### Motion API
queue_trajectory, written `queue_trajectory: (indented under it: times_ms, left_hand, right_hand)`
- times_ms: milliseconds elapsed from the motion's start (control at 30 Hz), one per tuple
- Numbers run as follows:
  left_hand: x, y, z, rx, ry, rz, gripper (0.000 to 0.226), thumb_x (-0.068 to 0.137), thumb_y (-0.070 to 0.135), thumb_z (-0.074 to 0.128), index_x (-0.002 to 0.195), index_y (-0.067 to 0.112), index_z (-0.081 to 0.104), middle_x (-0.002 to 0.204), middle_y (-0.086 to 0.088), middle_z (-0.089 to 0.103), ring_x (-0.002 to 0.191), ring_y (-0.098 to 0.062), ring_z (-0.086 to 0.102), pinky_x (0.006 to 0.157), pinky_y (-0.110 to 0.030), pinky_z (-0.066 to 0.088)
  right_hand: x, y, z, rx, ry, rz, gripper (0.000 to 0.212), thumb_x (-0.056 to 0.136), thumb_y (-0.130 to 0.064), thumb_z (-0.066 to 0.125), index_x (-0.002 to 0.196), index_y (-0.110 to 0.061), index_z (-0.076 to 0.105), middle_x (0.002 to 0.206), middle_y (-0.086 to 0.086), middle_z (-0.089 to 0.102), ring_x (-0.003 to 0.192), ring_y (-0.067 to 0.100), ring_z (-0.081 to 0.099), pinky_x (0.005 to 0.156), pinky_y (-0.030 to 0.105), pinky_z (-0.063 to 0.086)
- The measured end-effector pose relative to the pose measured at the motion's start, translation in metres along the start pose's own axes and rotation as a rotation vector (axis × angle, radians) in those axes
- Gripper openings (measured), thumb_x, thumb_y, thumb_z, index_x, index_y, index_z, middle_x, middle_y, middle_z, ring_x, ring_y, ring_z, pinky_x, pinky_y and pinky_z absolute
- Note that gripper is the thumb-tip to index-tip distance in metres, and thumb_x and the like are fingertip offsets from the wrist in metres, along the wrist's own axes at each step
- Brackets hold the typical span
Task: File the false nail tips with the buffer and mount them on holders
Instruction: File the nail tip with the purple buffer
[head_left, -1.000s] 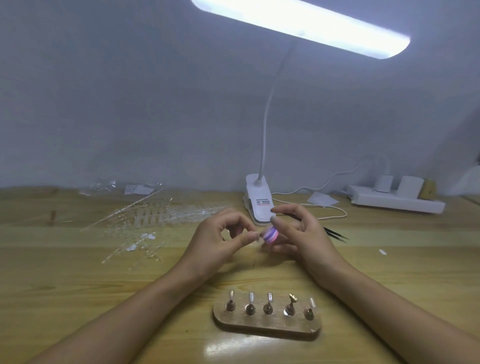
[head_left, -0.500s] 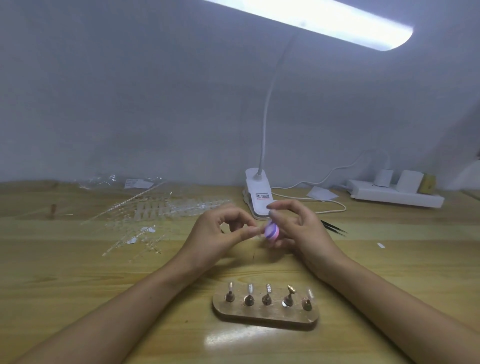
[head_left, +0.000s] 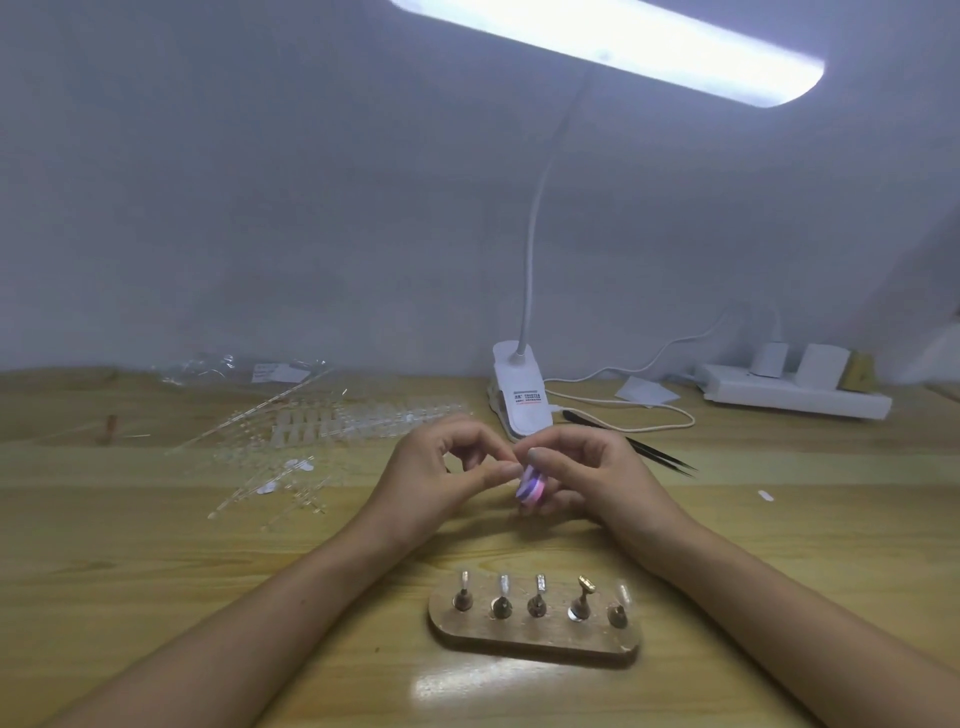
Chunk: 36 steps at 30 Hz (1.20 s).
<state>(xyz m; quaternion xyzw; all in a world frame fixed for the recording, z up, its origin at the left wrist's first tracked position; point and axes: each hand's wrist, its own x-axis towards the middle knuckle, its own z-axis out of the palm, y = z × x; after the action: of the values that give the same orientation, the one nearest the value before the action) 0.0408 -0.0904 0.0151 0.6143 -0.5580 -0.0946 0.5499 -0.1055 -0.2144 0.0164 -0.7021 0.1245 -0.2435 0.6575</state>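
My right hand (head_left: 597, 473) grips a small pink and purple buffer block (head_left: 531, 486) over the middle of the wooden table. My left hand (head_left: 441, 470) pinches something tiny between thumb and forefinger against the buffer; it is too small to make out, likely a clear nail tip. In front of my hands lies a wooden base (head_left: 530, 636) with five small metal holders; four carry nail tips, and the fourth holder (head_left: 583, 597) shows a bare gold top.
Clear strips of nail tips (head_left: 322, 436) and plastic packaging lie at the left. A white clip lamp (head_left: 519, 400) stands behind my hands, black tweezers (head_left: 639, 447) to its right, and a white power strip (head_left: 795, 389) at the back right.
The buffer in my right hand has tilted and dropped slightly against the left fingertips. Both hands stay in about the same place.
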Motion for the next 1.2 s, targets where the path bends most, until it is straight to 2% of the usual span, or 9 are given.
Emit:
queue_trajectory:
  times_ms: [167,300,433,600,700,833,1033,1100,1200]
  left_hand:
    - [0.000,-0.002,-0.002,0.019,0.032,-0.012,0.008,0.078,0.022,0.080,0.073,0.021,0.074,0.062,0.015,0.049,0.064,-0.003,0.047,0.062,-0.010,0.037]
    - [0.000,-0.002,-0.002,0.013,0.009,-0.014,0.008,0.078,0.022,0.080,0.074,0.019,0.073,0.062,0.016,0.048,0.064,-0.002,0.046,0.062,-0.012,0.036]
    - [-0.001,0.000,-0.002,0.045,0.021,0.006,0.009,0.078,0.026,0.079,0.074,0.025,0.071,0.066,0.012,0.048,0.066,-0.002,0.047,0.062,-0.012,0.036]
    - [-0.001,-0.001,0.000,0.084,0.016,0.041,0.010,0.077,0.024,0.080,0.073,0.027,0.071,0.067,0.008,0.050,0.067,-0.002,0.048,0.062,-0.011,0.036]
    - [0.000,-0.002,0.000,0.080,0.073,0.024,0.011,0.076,0.025,0.081,0.072,0.027,0.071,0.063,0.015,0.047,0.064,-0.001,0.046,0.061,-0.012,0.035]
    - [0.000,-0.002,0.000,0.076,0.094,0.038,0.011,0.075,0.031,0.080,0.071,0.026,0.071,0.062,0.014,0.043,0.063,-0.001,0.045,0.060,-0.013,0.032]
    - [0.002,-0.003,-0.001,0.018,0.120,0.022,0.009,0.078,0.022,0.079,0.072,0.023,0.072,0.063,0.015,0.045,0.063,-0.003,0.046,0.065,-0.014,0.035]
    - [0.001,-0.002,-0.002,0.016,0.104,0.035,0.009,0.078,0.022,0.080,0.073,0.022,0.072,0.064,0.015,0.046,0.063,-0.001,0.046,0.063,-0.011,0.034]
    - [0.001,-0.001,-0.003,0.059,0.099,0.061,0.008,0.078,0.023,0.080,0.074,0.023,0.072,0.066,0.008,0.047,0.065,-0.001,0.047,0.062,-0.011,0.034]
  right_hand:
    - [-0.001,-0.003,-0.003,0.028,-0.126,0.037,0.026,0.087,-0.023,0.067,0.109,-0.015,0.077,0.092,0.004,0.074,0.087,0.014,0.070,0.078,0.026,0.058]
    - [-0.001,-0.004,-0.007,0.025,-0.226,0.073,0.031,0.092,-0.008,0.064,0.122,-0.010,0.069,0.117,0.014,0.071,0.107,0.020,0.067,0.090,0.029,0.055]
    - [0.001,-0.005,-0.002,0.065,-0.007,0.098,0.035,0.076,-0.019,0.075,0.107,-0.005,0.069,0.090,0.018,0.073,0.074,0.021,0.072,0.065,0.026,0.058]
    - [0.002,-0.007,0.003,0.073,0.088,0.096,0.037,0.070,-0.027,0.077,0.093,-0.005,0.060,0.071,0.012,0.069,0.053,0.014,0.061,0.044,0.017,0.044]
    - [0.003,-0.006,0.003,0.143,0.112,0.097,0.036,0.070,-0.022,0.076,0.093,-0.005,0.056,0.076,0.018,0.068,0.055,0.015,0.062,0.048,0.018,0.048]
    - [0.001,-0.006,0.000,0.166,0.064,0.110,0.027,0.073,-0.014,0.075,0.095,-0.005,0.062,0.087,0.020,0.072,0.073,0.020,0.071,0.063,0.021,0.056]
    - [0.000,-0.008,-0.001,0.144,-0.031,0.128,0.030,0.077,-0.005,0.075,0.104,-0.003,0.060,0.103,0.024,0.072,0.092,0.028,0.072,0.077,0.026,0.057]
    - [0.000,-0.009,0.000,0.123,-0.063,0.115,0.029,0.078,-0.002,0.074,0.104,-0.003,0.060,0.106,0.024,0.072,0.093,0.030,0.072,0.079,0.029,0.058]
    - [0.000,-0.007,0.000,0.182,0.033,0.082,0.033,0.073,-0.004,0.076,0.103,-0.003,0.062,0.103,0.026,0.072,0.090,0.030,0.073,0.078,0.029,0.059]
